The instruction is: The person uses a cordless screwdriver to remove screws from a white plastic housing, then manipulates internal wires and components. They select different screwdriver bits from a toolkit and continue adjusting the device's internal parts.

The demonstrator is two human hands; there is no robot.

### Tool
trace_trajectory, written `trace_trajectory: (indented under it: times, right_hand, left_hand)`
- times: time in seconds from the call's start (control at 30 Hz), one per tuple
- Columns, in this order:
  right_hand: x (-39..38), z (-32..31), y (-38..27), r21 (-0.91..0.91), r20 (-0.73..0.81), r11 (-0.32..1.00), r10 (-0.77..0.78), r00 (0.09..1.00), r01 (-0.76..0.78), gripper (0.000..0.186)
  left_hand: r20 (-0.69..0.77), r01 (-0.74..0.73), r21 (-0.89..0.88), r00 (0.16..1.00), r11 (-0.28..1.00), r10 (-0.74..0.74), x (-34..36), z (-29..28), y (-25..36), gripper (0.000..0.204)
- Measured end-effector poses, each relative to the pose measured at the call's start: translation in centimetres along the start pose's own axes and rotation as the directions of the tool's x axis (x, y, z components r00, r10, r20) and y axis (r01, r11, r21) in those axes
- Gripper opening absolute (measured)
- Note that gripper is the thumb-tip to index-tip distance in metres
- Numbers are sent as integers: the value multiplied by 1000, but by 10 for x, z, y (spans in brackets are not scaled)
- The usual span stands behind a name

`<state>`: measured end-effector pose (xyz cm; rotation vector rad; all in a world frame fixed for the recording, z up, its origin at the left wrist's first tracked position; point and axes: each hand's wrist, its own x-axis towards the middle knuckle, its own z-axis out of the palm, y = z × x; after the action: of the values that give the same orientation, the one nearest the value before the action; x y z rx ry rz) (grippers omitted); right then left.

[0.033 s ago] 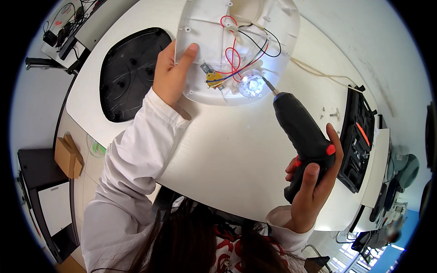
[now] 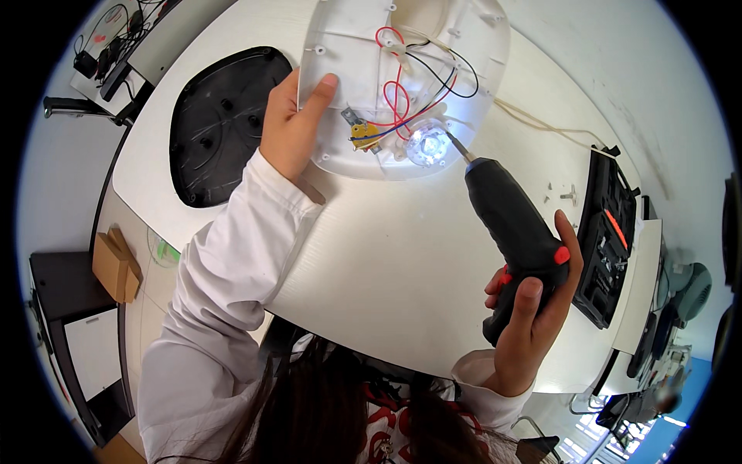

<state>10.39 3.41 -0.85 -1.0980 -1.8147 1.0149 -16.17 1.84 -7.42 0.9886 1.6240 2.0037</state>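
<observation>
My left hand [image 2: 292, 124] grips the left edge of a white plastic housing [image 2: 340, 62], its thumb lying on the inner face. Inside the housing run red, black and blue wires, a yellow component [image 2: 362, 138] on a metal bracket, and a round clear part [image 2: 427, 145] lit brightly. My right hand [image 2: 541, 309] is wrapped around the handle of a black cordless screwdriver [image 2: 506, 205] with red buttons. Its bit [image 2: 457, 144] points at the right rim of the round part; whether it touches a screw, I cannot tell.
A black plastic base [image 2: 224, 127] lies on the white table [image 2: 371, 271] at left. To the right are a few small metal pieces [image 2: 569, 195], an open black tool case [image 2: 607, 240] and a pale cable [image 2: 541, 122]. A cardboard box [image 2: 116, 267] stands beyond the table's left edge.
</observation>
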Motion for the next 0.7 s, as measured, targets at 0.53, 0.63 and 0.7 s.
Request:
trace_trajectory:
  times: [0.53, 0.63, 0.7]
  right_hand:
    - [0, -5, -8, 63, 22, 991, 114, 993, -115, 69]
    - [1, -11, -7, -7, 29, 997, 76, 997, -75, 70]
    - [1, -19, -2, -100, 90, 995, 8, 996, 2, 71]
  left_hand:
    - [30, -27, 16, 999, 1000, 26, -2, 1, 3, 29]
    - [42, -39, 56, 998, 998, 37, -5, 3, 8, 33]
    - [58, -71, 88, 996, 994, 66, -8, 3, 12, 35]
